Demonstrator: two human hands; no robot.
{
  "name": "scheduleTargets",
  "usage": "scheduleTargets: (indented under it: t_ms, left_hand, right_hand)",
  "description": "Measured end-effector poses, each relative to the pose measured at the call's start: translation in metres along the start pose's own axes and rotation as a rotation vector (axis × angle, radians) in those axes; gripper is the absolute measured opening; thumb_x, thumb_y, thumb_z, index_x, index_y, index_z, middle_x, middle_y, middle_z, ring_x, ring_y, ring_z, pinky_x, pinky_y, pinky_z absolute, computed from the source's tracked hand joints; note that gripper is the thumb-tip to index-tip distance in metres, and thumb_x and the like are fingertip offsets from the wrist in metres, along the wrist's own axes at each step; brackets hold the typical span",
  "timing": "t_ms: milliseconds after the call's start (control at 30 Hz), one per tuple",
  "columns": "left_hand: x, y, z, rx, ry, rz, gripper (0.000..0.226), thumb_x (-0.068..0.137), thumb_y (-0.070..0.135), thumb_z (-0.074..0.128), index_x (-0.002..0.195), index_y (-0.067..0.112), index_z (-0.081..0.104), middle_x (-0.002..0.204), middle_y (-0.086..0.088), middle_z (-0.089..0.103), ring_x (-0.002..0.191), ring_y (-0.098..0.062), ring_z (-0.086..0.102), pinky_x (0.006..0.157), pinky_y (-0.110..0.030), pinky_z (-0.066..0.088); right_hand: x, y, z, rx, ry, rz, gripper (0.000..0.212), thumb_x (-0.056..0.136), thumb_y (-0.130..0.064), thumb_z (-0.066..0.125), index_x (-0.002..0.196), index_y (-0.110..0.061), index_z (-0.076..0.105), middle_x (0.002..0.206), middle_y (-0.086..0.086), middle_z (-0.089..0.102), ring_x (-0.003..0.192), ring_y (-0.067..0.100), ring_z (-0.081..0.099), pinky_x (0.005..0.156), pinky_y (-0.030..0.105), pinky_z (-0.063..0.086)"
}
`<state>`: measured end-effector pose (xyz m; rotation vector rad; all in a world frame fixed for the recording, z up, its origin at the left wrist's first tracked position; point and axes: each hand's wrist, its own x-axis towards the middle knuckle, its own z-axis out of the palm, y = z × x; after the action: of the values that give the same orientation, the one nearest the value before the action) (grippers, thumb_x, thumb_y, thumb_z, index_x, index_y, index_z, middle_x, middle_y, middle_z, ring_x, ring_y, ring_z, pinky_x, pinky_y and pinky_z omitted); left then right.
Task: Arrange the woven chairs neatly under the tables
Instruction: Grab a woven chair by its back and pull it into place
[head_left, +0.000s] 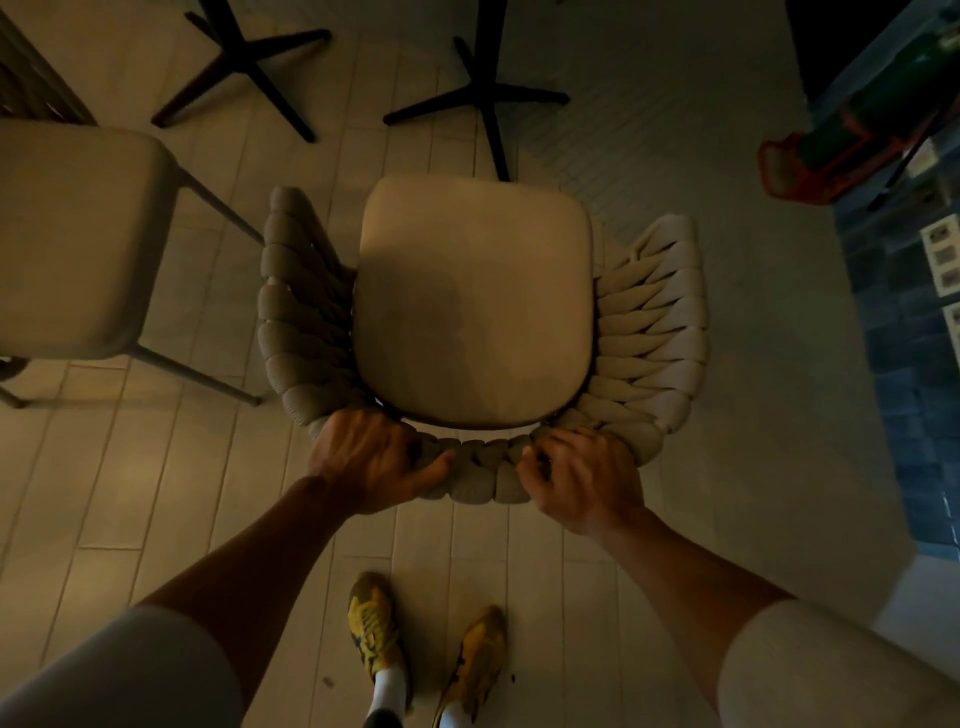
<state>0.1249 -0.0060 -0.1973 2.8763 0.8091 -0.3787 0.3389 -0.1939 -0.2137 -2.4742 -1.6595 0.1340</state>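
**Woven chair held at the backrest, short of the table base**

Nearest, a pair of yellow laced shoes (431, 654) is seen on the pale plank floor (156, 519). Just beyond, the left hand (371, 457) and the right hand (584, 480) are clenched over the near curved rim of the beige rope-woven armchair with a padded cream seat cushion (472, 306), fingers curled into the weave and thumbs on the outer face.

Condition of the chair: thick braided cord is wrapped around back and both arms; the right arm is lit paler, the left is in shadow. The cushion appears smooth and seated squarely. The legs are hidden beneath the seat.

Position: mid-floor, its front edge directed at the black four-footed pedestal table base (480, 98) beyond it, whose nearest foot reaches to the cushion's far edge. A second black pedestal base (244, 67) stands far left. A cream cushioned chair with thin metal legs (72, 239) stands at the left, near the woven arm.

Risks judged: a straight push could drive the hidden front legs against the pedestal foot; drift leftward could catch the neighbouring chair's leg.
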Motion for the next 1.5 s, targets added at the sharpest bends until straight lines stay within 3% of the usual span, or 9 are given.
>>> scheduleTargets:
  t_ms: [100, 267, 500, 733, 933, 1100, 1300, 1500]
  left_hand:
    - [0.014, -0.005, -0.003, -0.018, -0.029, 0.001, 0.099, 0.082, 0.093, -0.006, 0.091, 0.033, 0.073, 0.056, 0.010, 0.055, 0.051, -0.003, 0.051, 0.055, -0.022, 0.045]
    - [0.035, -0.010, -0.015, -0.055, -0.066, 0.018, 0.101, 0.074, 0.101, -0.002, 0.086, 0.033, 0.071, 0.059, 0.008, 0.060, 0.056, -0.004, 0.057, 0.061, -0.028, 0.053]
    - [0.065, -0.022, -0.029, -0.043, -0.051, 0.023, 0.100, 0.071, 0.104, -0.001, 0.096, 0.041, 0.074, 0.056, 0.008, 0.059, 0.055, -0.003, 0.056, 0.060, -0.028, 0.053]
    - [0.094, -0.037, -0.035, -0.044, 0.006, 0.007, 0.095, 0.073, 0.103, 0.003, 0.085, 0.040, 0.073, 0.052, 0.009, 0.057, 0.051, -0.004, 0.054, 0.057, -0.030, 0.054]
    - [0.122, -0.055, -0.040, -0.057, -0.001, 0.005, 0.095, 0.072, 0.104, 0.004, 0.088, 0.041, 0.074, 0.056, 0.010, 0.059, 0.055, -0.005, 0.058, 0.059, -0.030, 0.055]
    - [0.147, -0.067, -0.050, -0.056, 0.028, 0.025, 0.095, 0.074, 0.103, 0.005, 0.077, 0.035, 0.071, 0.053, 0.010, 0.057, 0.052, -0.004, 0.055, 0.057, -0.028, 0.053]
    - [0.175, -0.081, -0.057, -0.081, 0.033, 0.027, 0.095, 0.072, 0.104, 0.007, 0.075, 0.034, 0.070, 0.050, 0.011, 0.053, 0.049, -0.003, 0.050, 0.051, -0.023, 0.042]
    - [0.207, -0.095, -0.060, -0.056, 0.121, 0.030, 0.091, 0.076, 0.102, 0.015, 0.064, 0.029, 0.068, 0.043, 0.010, 0.046, 0.041, -0.003, 0.043, 0.046, -0.022, 0.038]
  right_hand:
    - [0.014, 0.004, -0.002, -0.011, -0.009, -0.003, 0.036, 0.093, -0.045, 0.053, 0.063, -0.025, 0.056, 0.067, -0.006, 0.061, 0.064, 0.019, 0.055, 0.057, 0.031, 0.041]
    - [0.035, 0.008, -0.007, -0.026, 0.002, -0.022, 0.035, 0.092, -0.045, 0.054, 0.064, -0.024, 0.059, 0.068, -0.005, 0.062, 0.063, 0.020, 0.057, 0.054, 0.031, 0.041]
    - [0.069, 0.017, -0.008, -0.021, 0.015, -0.023, 0.037, 0.092, -0.046, 0.050, 0.065, -0.024, 0.062, 0.069, -0.003, 0.064, 0.065, 0.022, 0.059, 0.057, 0.031, 0.042]
    - [0.103, 0.023, -0.009, -0.008, 0.033, -0.015, 0.038, 0.092, -0.046, 0.052, 0.064, -0.023, 0.061, 0.065, -0.004, 0.063, 0.062, 0.022, 0.060, 0.054, 0.031, 0.044]
    - [0.135, 0.028, -0.011, -0.026, 0.024, -0.016, 0.040, 0.094, -0.047, 0.048, 0.066, -0.023, 0.064, 0.068, -0.004, 0.064, 0.065, 0.020, 0.060, 0.057, 0.031, 0.043]
    - [0.162, 0.032, -0.009, -0.020, 0.039, -0.020, 0.039, 0.095, -0.046, 0.047, 0.067, -0.023, 0.064, 0.068, -0.005, 0.064, 0.064, 0.019, 0.059, 0.056, 0.032, 0.041]
    - [0.191, 0.038, -0.005, -0.047, 0.053, -0.023, 0.035, 0.093, -0.044, 0.051, 0.065, -0.025, 0.060, 0.066, -0.005, 0.061, 0.062, 0.017, 0.055, 0.055, 0.030, 0.023]
    - [0.224, 0.045, -0.006, -0.021, 0.062, -0.003, 0.033, 0.092, -0.043, 0.054, 0.063, -0.025, 0.057, 0.064, -0.005, 0.060, 0.061, 0.018, 0.055, 0.052, 0.030, 0.029]
